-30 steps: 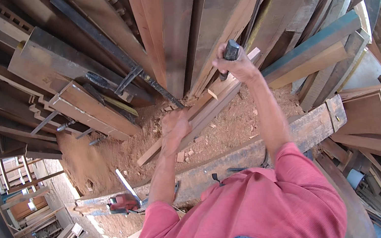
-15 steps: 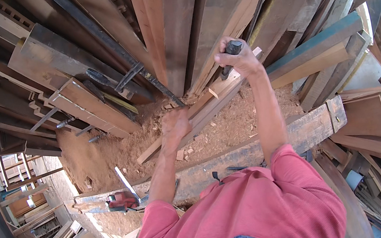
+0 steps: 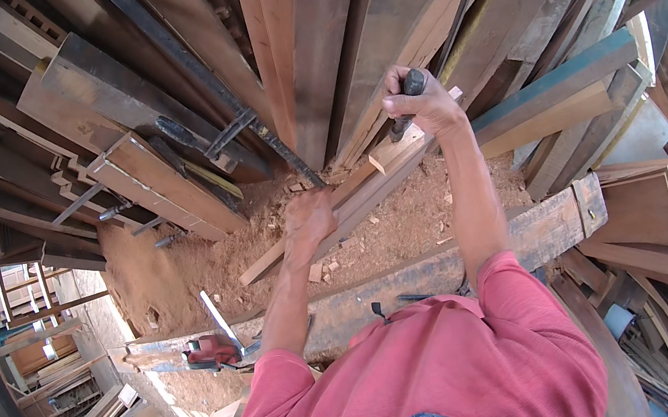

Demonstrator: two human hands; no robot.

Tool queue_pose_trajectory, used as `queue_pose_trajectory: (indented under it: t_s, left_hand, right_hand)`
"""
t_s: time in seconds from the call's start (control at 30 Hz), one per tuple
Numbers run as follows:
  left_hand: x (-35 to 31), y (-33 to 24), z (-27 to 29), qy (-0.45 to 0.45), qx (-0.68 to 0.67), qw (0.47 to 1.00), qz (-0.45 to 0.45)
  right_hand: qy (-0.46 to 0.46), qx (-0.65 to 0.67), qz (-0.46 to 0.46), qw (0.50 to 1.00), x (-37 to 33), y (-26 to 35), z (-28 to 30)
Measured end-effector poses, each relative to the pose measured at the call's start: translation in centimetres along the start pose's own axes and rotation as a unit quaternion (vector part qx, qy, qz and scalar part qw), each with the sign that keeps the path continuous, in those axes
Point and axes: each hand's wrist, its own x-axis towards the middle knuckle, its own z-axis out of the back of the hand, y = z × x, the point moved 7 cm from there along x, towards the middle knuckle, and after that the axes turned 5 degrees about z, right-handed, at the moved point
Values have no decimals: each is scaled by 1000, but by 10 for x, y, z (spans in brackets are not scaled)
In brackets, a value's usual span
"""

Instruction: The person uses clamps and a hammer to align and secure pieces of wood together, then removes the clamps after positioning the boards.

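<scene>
My right hand (image 3: 432,102) is closed around a thick, dark, round-ended tool (image 3: 414,83). Its lower end is down at the far-right end of a long reddish wooden beam (image 3: 375,191). What kind of tool it is, I cannot make out. On the beam's top, just left of this hand, a pale freshly cut patch (image 3: 399,146) shows, with a thin chip (image 3: 378,165) standing up at its edge. My left hand (image 3: 310,215) is closed on the beam nearer its left end, fingers mostly hidden.
Under the beam lie sawdust (image 3: 161,275) and wood chips. A heavy timber (image 3: 530,234) crosses in front of me, bearing a red power tool (image 3: 212,353) and a pale strip (image 3: 221,321). A long bar clamp (image 3: 230,129) leans among stacked boards (image 3: 325,44) beyond.
The pale cut patch shows more and the chip beside it looks larger. My right hand and its tool have shifted slightly right in view; the left hand keeps its place on the beam.
</scene>
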Motion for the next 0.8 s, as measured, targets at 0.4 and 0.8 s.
queue_pose_trajectory:
  t_s: [0.4,0.8]
  left_hand:
    - [1,8,1,-11,-9,1000,-4]
    - [2,8,-7,-1,-2,1000,0]
  right_hand:
    - [-106,-98,23,989,2,-11,3]
    - [-232,-180,17,956,0,-3,1]
